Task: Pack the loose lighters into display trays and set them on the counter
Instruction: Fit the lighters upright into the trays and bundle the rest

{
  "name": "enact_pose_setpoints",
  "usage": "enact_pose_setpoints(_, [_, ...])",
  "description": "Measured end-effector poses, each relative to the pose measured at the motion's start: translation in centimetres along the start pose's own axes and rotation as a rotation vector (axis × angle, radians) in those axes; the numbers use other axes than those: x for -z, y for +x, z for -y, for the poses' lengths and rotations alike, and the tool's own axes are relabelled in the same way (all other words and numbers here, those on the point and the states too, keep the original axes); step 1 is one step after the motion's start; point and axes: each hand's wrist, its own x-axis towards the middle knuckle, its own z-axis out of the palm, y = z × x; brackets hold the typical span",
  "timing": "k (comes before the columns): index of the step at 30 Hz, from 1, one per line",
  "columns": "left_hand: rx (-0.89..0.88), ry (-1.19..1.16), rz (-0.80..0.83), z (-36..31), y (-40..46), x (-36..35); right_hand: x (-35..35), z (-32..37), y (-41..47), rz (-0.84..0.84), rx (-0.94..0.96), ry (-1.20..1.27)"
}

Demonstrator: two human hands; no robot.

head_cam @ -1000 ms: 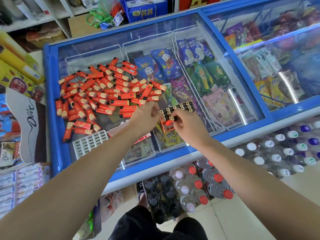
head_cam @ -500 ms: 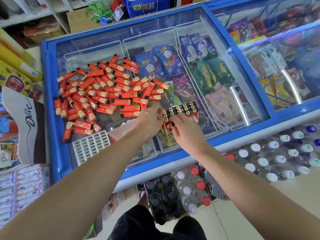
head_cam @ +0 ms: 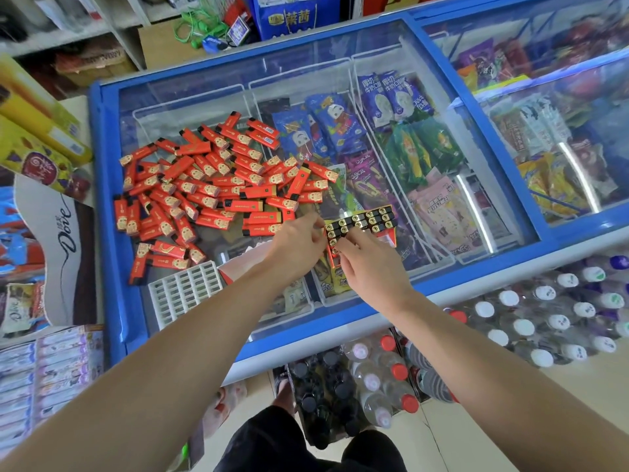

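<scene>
Several loose red lighters (head_cam: 211, 185) lie in a heap on the glass lid of a blue chest freezer (head_cam: 102, 206). A red display tray (head_cam: 360, 223) stands on the lid right of the heap, with upright lighters in it, black tops showing. My left hand (head_cam: 296, 243) holds the tray's left end. My right hand (head_cam: 367, 264) is at the tray's near side, fingers curled round a lighter that stands in a slot. An empty white slotted tray insert (head_cam: 185, 291) lies near the lid's front left.
A folded red carton (head_cam: 245, 264) lies under my left wrist. Ice-cream packs show through the glass. Bottled drinks (head_cam: 374, 379) stand on the floor below the freezer's front edge. Boxes (head_cam: 37, 137) and shelves crowd the left side.
Both hands have stayed at the tray. My right hand has shifted slightly along the tray's near side with the lighter; the view has tilted a little.
</scene>
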Motion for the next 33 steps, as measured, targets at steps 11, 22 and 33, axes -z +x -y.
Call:
enact_pose_setpoints(11, [-0.023, -0.044, -0.162, 1.9, -0.6, 5.2, 0.4, 1.1, 3.4, -0.099, -0.065, 0.117])
enact_pose_setpoints(22, [0.178, 0.027, -0.252, 8.7, -0.7, 13.4, -0.4, 6.2, 10.7, 0.062, -0.080, 0.265])
enact_pose_setpoints(33, [0.224, 0.235, -0.298, 15.8, 3.2, 20.0, -4.8, 11.1, 21.1, 0.385, -0.059, 0.213])
